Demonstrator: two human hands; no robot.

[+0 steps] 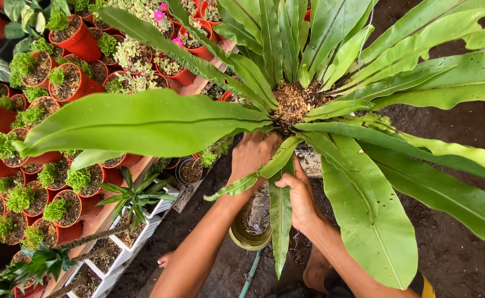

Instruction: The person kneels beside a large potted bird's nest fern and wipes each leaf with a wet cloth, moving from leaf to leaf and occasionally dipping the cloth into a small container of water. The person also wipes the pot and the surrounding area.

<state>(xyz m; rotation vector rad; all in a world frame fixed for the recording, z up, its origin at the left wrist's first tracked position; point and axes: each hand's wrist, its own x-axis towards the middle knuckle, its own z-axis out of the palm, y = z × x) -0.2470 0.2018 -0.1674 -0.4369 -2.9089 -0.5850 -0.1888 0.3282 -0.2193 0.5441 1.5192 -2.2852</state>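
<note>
Green fronds fan wide over everything as the big fern [295, 102] sits right of the red pots [66, 77]. Left hand [250, 154] and right hand [300, 198] reach under its crown, each grip clenched on the base, steadying it from below above dark soil [463, 259].

We see a fern [330, 99] with bright green fronds, dark midribs and a brown, crumbly centre. Small pots [82, 41] beside it are red-orange, filled with light green plants; two flowers [158, 15] glow magenta. The trays [143, 229] are white, the soil [463, 259] dark brown.
</note>
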